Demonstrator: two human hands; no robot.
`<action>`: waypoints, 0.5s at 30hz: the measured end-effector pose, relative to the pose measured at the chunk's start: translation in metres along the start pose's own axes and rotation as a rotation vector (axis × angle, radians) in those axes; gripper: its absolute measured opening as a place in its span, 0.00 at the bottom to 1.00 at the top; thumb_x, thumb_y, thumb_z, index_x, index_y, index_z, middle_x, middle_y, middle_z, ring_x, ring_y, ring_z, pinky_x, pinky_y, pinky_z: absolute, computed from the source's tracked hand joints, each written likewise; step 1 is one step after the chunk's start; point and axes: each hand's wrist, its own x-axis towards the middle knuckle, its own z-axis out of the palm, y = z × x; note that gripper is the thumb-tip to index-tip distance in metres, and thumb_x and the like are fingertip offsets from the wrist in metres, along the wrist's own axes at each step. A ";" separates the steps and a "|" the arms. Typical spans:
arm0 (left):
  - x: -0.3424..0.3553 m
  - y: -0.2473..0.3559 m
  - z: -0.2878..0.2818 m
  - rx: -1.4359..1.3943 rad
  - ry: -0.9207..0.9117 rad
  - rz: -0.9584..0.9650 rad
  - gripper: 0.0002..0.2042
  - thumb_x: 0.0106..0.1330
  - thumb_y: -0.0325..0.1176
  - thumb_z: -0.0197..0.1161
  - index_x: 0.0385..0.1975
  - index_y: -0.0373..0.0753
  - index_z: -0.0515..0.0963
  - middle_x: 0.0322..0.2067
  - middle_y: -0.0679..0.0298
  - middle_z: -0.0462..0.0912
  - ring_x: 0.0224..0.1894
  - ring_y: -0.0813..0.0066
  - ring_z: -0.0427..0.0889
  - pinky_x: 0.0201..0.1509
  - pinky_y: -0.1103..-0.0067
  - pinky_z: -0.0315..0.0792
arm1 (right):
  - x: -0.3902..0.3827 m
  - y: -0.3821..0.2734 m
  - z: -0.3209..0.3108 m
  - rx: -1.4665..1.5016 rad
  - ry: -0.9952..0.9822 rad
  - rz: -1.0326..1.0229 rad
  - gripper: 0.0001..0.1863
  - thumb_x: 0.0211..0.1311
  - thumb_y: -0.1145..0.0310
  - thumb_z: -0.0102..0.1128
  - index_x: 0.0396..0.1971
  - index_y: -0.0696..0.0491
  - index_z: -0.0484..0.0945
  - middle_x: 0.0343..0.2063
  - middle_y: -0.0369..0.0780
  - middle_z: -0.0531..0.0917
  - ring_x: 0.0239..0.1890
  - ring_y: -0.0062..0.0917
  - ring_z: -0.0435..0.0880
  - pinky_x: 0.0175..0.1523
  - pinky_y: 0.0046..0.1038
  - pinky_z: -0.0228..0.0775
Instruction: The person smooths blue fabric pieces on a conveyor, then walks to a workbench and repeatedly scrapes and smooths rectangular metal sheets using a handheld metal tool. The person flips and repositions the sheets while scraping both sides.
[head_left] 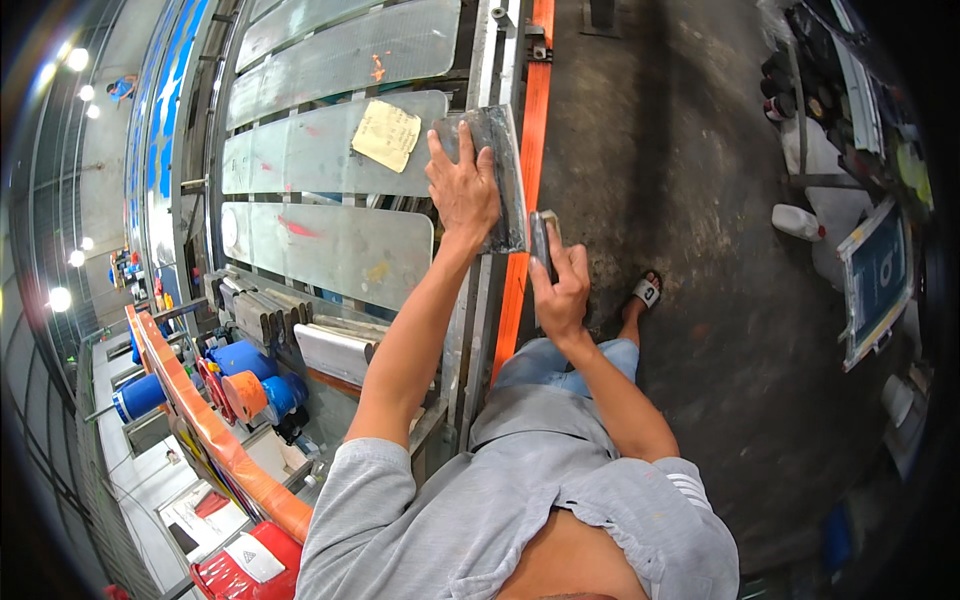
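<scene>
My left hand (465,195) lies with spread fingers on a dark grey, worn rectangular plate (508,165) with a pale straight edge. The plate rests across the metal rail (488,55) at the table's right side, overlapping the orange strip (538,100). Just to the right, my right hand (562,290) is closed around a short grey scraper-like tool (540,243). Its upper end is close to the plate's lower right corner; whether they touch I cannot tell. A yellowish paper note (386,135) lies left of my left hand on a greyish flat panel (290,150).
Several similar panels line the rack, the nearest being a stained one (330,245). Below it sit metal-handled blades (335,352). Blue tubs (245,360) and a red container (255,565) stand lower left. On the floor at right are a white jug (796,222) and a framed screen (880,280).
</scene>
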 end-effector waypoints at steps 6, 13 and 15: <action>-0.004 -0.002 0.002 0.009 -0.005 -0.019 0.27 0.75 0.47 0.49 0.71 0.47 0.63 0.72 0.42 0.50 0.64 0.40 0.64 0.61 0.49 0.66 | 0.027 0.004 0.024 -0.030 0.025 -0.116 0.30 0.59 0.77 0.62 0.64 0.57 0.73 0.31 0.42 0.71 0.33 0.31 0.73 0.41 0.30 0.69; 0.004 0.005 -0.001 -0.009 -0.016 0.033 0.27 0.75 0.47 0.50 0.71 0.46 0.63 0.72 0.41 0.49 0.64 0.40 0.63 0.60 0.48 0.66 | 0.176 -0.013 0.065 -0.077 0.118 -0.176 0.27 0.61 0.69 0.59 0.62 0.54 0.75 0.34 0.48 0.74 0.36 0.42 0.76 0.44 0.38 0.70; 0.002 0.006 -0.002 0.031 -0.027 -0.007 0.26 0.76 0.46 0.48 0.71 0.46 0.63 0.71 0.41 0.52 0.64 0.38 0.64 0.63 0.52 0.65 | 0.146 -0.018 0.056 -0.039 0.058 -0.131 0.28 0.61 0.70 0.59 0.63 0.55 0.74 0.34 0.49 0.74 0.35 0.41 0.75 0.44 0.38 0.70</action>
